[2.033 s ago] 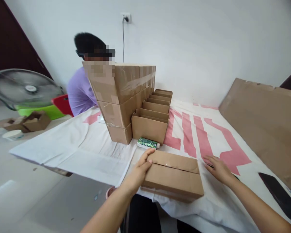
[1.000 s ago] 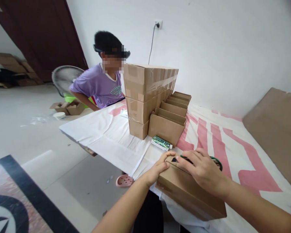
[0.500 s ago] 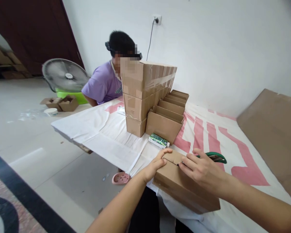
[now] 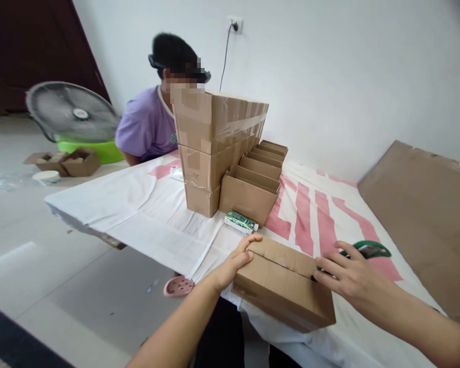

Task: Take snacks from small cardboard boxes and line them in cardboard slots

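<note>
A closed cardboard box (image 4: 276, 286) lies on the cloth in front of me, with a seam running along its top. My left hand (image 4: 233, 261) grips the box's left end, thumb on top and fingers over the far edge. My right hand (image 4: 347, 273) is closed around green-handled scissors (image 4: 373, 249), over the right end of the seam. The scissors' tip is at the seam; most of the blades are hidden by my fingers. Just beyond the box lies a small green and white carton (image 4: 240, 222).
Taped boxes (image 4: 199, 171) are stacked high behind, beside a row of open boxes (image 4: 249, 197). A person in a purple shirt (image 4: 143, 122) sits past the stack. A large cardboard sheet (image 4: 417, 220) leans at right; a fan (image 4: 76, 112) stands on the floor at left.
My right hand has slid the scissors rightward along the seam to the box's right end. My left hand keeps its hold. The view has turned slightly right.
</note>
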`<action>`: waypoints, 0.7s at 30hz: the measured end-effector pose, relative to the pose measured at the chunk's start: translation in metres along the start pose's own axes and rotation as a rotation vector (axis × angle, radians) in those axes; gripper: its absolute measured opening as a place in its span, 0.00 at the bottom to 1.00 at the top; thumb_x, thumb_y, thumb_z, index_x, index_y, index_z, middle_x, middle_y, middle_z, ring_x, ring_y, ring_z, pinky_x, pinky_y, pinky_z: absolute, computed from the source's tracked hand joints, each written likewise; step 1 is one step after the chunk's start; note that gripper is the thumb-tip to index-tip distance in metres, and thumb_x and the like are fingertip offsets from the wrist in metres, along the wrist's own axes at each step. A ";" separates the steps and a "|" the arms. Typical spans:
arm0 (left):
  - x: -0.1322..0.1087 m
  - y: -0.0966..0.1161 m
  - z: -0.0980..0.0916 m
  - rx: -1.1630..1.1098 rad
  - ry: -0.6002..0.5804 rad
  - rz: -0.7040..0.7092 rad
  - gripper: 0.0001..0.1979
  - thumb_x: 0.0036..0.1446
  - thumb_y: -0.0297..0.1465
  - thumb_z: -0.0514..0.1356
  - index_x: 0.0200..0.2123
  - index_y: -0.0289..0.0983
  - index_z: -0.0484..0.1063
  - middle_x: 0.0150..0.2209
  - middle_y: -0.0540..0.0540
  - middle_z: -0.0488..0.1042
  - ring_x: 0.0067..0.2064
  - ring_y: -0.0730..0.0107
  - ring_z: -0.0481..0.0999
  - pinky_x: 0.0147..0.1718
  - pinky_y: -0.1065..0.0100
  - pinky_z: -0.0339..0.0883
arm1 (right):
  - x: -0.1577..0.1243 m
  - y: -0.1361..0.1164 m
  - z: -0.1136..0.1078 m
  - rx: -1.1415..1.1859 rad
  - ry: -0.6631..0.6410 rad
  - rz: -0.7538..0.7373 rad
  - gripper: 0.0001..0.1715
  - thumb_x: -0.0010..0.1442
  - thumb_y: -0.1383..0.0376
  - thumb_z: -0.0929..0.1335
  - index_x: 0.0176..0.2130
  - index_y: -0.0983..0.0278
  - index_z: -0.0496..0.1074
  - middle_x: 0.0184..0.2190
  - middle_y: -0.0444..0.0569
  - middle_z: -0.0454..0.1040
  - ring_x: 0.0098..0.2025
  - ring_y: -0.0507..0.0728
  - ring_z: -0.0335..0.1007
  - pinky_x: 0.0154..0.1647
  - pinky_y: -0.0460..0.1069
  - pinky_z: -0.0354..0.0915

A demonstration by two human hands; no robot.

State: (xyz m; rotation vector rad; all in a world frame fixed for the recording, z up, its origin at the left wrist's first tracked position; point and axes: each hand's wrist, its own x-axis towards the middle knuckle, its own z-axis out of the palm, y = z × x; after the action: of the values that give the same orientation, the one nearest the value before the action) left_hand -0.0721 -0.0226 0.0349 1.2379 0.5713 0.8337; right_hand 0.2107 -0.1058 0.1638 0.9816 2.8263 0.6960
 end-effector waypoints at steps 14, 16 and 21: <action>0.008 -0.020 -0.008 -0.040 -0.014 0.021 0.30 0.53 0.47 0.59 0.58 0.45 0.61 0.58 0.46 0.63 0.52 0.52 0.66 0.52 0.57 0.57 | -0.094 -0.016 0.108 0.677 -0.320 0.622 0.19 0.54 0.76 0.62 0.42 0.60 0.72 0.40 0.50 0.76 0.39 0.58 0.73 0.39 0.51 0.69; 0.007 -0.019 -0.009 -0.035 -0.022 0.008 0.31 0.53 0.46 0.58 0.59 0.46 0.60 0.57 0.46 0.64 0.51 0.53 0.66 0.51 0.57 0.58 | -0.096 -0.022 0.127 0.680 -0.332 0.607 0.17 0.54 0.74 0.64 0.41 0.60 0.73 0.40 0.51 0.77 0.41 0.59 0.73 0.41 0.53 0.69; 0.005 -0.015 -0.006 0.009 0.008 0.022 0.31 0.53 0.47 0.58 0.58 0.45 0.61 0.58 0.45 0.64 0.53 0.51 0.65 0.53 0.57 0.56 | -0.086 0.004 0.130 0.589 -0.123 0.595 0.16 0.61 0.69 0.64 0.47 0.61 0.72 0.45 0.55 0.77 0.48 0.63 0.72 0.48 0.60 0.70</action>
State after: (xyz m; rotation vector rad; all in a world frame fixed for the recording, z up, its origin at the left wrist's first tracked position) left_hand -0.0702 -0.0162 0.0191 1.2508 0.5698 0.8557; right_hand 0.3081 -0.1034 0.0424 1.9081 2.6613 -0.2150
